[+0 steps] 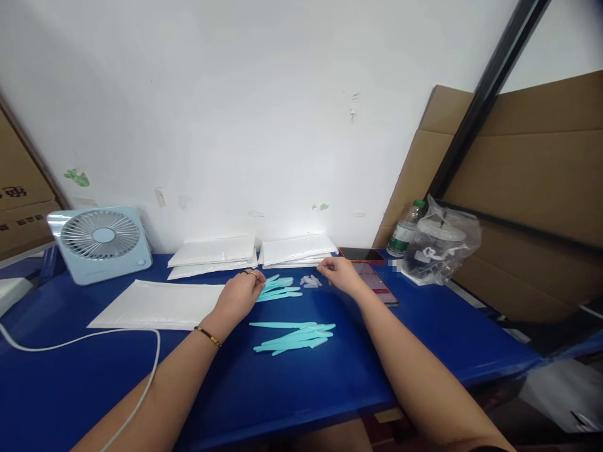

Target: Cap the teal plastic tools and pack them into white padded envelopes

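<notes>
Two loose piles of turquoise eyebrow razors lie on the blue table, a far pile (282,290) and a near pile (294,337). My left hand (241,294) is at the left end of the far pile, its fingers closed on the handle end of a razor there. Small clear plastic caps (311,282) lie in a cluster just right of that pile. My right hand (340,274) is beside the caps with thumb and fingers pinched together; whatever is between the fingertips is too small to make out.
White padded mailers stand in a left stack (211,252) and a right stack (296,248) by the wall; another mailer (160,306) lies flat. A fan (101,242) and cable (85,337) are left. Right are a phone (362,254), tablet (384,290), bottle (404,231) and bagged cup (436,248).
</notes>
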The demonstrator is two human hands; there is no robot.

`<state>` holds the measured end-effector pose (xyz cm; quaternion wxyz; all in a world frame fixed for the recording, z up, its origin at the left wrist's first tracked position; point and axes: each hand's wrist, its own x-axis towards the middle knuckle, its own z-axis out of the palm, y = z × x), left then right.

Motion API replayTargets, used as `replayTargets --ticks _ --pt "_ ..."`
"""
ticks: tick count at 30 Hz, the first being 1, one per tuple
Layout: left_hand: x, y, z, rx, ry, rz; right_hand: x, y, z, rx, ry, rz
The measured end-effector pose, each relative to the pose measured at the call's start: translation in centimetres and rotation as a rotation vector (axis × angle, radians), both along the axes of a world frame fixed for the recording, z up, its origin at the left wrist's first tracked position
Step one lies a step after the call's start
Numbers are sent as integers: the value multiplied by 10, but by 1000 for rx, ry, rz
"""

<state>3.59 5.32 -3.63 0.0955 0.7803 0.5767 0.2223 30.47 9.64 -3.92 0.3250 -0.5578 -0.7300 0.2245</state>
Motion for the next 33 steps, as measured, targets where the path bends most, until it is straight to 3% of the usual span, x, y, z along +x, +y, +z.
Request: replayTargets --ticks 3,6,8,13,20,26,33 --pt "1 -7 4 6 16 -110 10 4 -4 7 -181 -27" --pt "7 -19 8 -84 28 -327 5 6 -10 6 -251 -4" --pt "11 -24 9 -145 56 -406 1 7 -13 -16 -283 10" --pt "13 -23 7 -201 81 -336 4 6 -9 -24 -178 21" --pt "4 -16 9 -170 -269 -224 6 -12 17 40 244 237" --pt "0 -16 13 -161 -228 -258 -7 -26 26 273 134 313" --pt "-4 -13 12 -137 -164 -210 -11 -23 20 228 181 300"
